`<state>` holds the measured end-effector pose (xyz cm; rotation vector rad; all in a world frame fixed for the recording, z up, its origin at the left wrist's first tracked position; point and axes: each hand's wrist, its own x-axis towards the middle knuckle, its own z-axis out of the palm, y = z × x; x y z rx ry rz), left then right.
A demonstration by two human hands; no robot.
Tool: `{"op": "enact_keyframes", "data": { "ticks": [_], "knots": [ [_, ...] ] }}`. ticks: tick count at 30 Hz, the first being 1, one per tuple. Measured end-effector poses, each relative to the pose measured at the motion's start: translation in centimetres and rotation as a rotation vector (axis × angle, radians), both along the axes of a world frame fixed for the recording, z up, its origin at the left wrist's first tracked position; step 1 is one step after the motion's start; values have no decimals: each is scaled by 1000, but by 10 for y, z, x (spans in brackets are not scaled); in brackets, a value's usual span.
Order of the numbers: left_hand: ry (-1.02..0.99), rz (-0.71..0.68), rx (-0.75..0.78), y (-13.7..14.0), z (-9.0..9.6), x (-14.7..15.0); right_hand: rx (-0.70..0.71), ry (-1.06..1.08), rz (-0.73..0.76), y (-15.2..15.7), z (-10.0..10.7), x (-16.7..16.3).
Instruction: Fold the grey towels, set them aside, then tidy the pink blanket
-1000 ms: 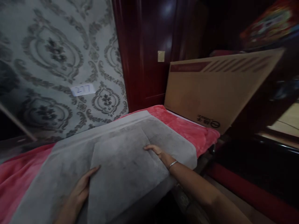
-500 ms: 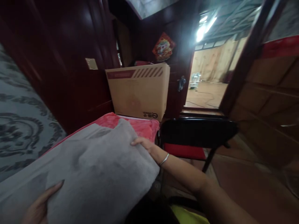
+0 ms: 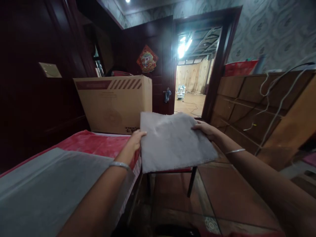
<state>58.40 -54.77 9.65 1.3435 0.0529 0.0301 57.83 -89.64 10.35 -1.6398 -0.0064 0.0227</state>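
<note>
Head view: I noted the grey cloth (image 3: 172, 141) held up, partly hiding the chair (image 3: 192, 181); the left hand (image 3: 135, 140) pinched its left edge, the right hand (image 3: 205, 129) its upper-right edge. I judged even tension between these 2 grips best against sagging.

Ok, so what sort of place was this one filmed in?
Probably a room in a home, though I can't be certain: patterned wallpaper covers a wall, a dark door bears a red diamond-shaped decoration, and a large cardboard box suggests some storage.
</note>
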Motion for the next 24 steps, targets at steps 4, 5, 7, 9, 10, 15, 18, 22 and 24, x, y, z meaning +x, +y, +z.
{"op": "enact_keyframes", "data": {
  "ticks": [4,5,7,9,10,15,18,22,24],
  "knots": [
    [-23,28,176,-29,-21,21,-116,-75,-156,-41,-29,16],
    [-39,37,221,-28,-22,22,-152,-104,-160,-45,-34,18],
    [-80,53,313,-25,-20,25,-214,-164,-168,-49,-38,20],
    [-133,74,401,-23,-15,26,-263,-213,-185,-53,-39,20],
    [-160,87,442,-24,-12,26,-288,-239,-200,-56,-40,20],
    [-235,156,631,-37,-7,29,-450,-287,-209,-79,-42,17],
    [-265,151,821,-37,-5,30,-595,-290,-183,-90,-39,13],
    [-331,202,1124,-36,5,20,-909,-585,-292,-76,-29,6],
    [-401,246,1289,-44,8,10,-1035,-774,-263,-57,-26,4]
  ]
}}
